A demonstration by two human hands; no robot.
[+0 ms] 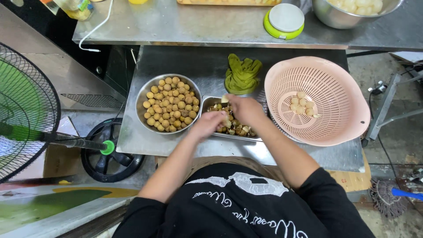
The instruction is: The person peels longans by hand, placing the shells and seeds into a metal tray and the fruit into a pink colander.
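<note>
We cannot make out exactly how our fingers sit, because both hands crowd together over the small metal tray (251, 135) and cover most of it; the left hand (208, 123) is curled closed around a small pale fruit (227, 123) that only peeks out at its fingertips, and the right hand (244, 109) is also bent shut, pinching a pale piece (224, 99) at its far edge. The tray under them holds brown shells and scraps, only partly seen. At the top edge, 1 large steel bowl (328, 17) of pale peeled fruit is cut off, as are a wooden board (229, 2) and a bottle (75, 8) in the corner. The upper shelf (185, 24) overhangs the back of the lower steel table (185, 59), and a round green-rimmed scale (284, 20) and a white cable (94, 31) lie on it. A crumpled green cloth (242, 74) sits just behind the tray. To the left, touching the tray, 1 round steel bowl (142, 94) is full of brown unpeeled fruit (171, 103). To the right, a pink colander (339, 119) holds a few peeled fruit (302, 105). A fan (26, 110) stands on the floor at left, and a mop (390, 196) lies at right.
</note>
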